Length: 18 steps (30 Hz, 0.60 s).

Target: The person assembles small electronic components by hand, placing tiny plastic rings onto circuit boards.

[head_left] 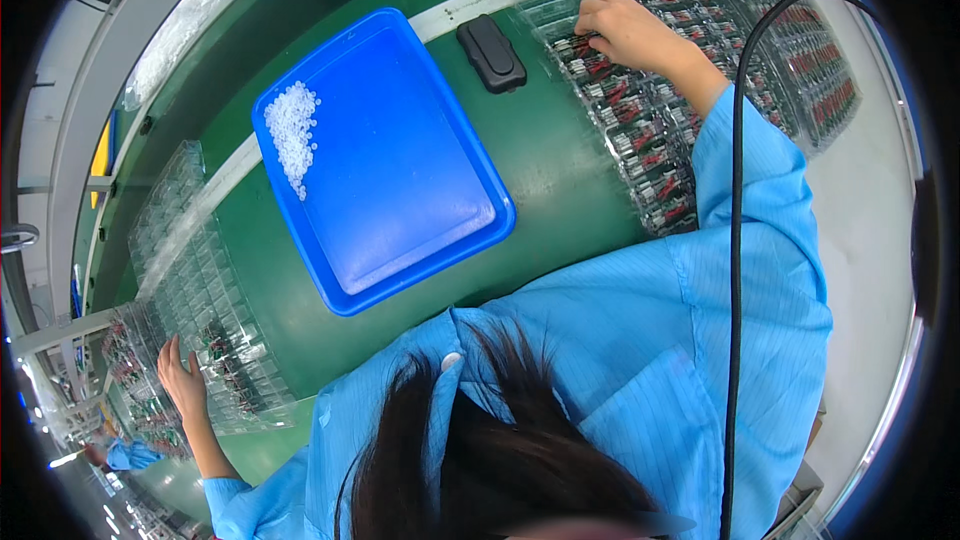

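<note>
My right hand (630, 32) reaches over a transparent compartment tray (640, 140) filled with small parts with red and black wires. Its fingers are curled together at the tray's far left part; whatever they pinch is too small to make out. Far to the left, my left hand (184, 385) rests at another transparent compartment tray (215, 290), its fingers stretched and the thumb apart. Only some pockets of that tray hold small dark wired parts (228, 360). Between my hands lies a blue plastic tray (490, 225) with a pile of small white translucent ring-like pieces (292, 130) in its far left corner.
A black oblong case (491, 53) lies on the green work surface (560, 170) beside the blue tray. More filled trays (800, 50) stand at the far right. A black cable (737, 270) hangs over my right arm. Another person in blue (130, 454) appears at the lower left.
</note>
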Motion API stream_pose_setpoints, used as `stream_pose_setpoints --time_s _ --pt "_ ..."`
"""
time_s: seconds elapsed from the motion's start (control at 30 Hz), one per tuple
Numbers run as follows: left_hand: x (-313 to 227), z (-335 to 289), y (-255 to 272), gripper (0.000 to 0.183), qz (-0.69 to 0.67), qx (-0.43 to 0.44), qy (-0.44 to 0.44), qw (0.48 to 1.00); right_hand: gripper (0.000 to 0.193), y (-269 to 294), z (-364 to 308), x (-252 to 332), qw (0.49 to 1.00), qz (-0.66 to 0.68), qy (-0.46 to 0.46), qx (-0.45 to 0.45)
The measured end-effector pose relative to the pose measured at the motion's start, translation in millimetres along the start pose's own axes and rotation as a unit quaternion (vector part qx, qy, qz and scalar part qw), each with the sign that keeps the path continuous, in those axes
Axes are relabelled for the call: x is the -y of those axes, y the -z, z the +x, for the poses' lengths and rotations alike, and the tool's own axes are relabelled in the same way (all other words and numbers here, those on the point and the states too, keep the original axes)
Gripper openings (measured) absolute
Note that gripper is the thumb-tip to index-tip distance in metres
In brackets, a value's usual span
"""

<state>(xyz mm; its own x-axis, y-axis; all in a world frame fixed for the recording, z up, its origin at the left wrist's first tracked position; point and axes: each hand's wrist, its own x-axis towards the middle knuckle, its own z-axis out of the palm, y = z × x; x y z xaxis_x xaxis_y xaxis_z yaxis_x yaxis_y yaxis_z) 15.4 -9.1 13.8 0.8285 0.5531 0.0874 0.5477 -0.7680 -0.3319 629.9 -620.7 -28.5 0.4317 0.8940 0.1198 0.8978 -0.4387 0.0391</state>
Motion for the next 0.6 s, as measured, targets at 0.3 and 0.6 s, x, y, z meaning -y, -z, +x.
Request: stream_pose_setpoints --time_s 0.3,0.6 --pt "-173 102 102 0.036 -0.127 -0.071 -0.201 0.969 0.025 4 17 6 0.995 -0.080 0.005 0.064" --pt "-429 169 65 0.019 -0.462 -0.146 -0.419 0.768 0.036 -22 -13 20 0.979 -0.159 0.024 -0.126"
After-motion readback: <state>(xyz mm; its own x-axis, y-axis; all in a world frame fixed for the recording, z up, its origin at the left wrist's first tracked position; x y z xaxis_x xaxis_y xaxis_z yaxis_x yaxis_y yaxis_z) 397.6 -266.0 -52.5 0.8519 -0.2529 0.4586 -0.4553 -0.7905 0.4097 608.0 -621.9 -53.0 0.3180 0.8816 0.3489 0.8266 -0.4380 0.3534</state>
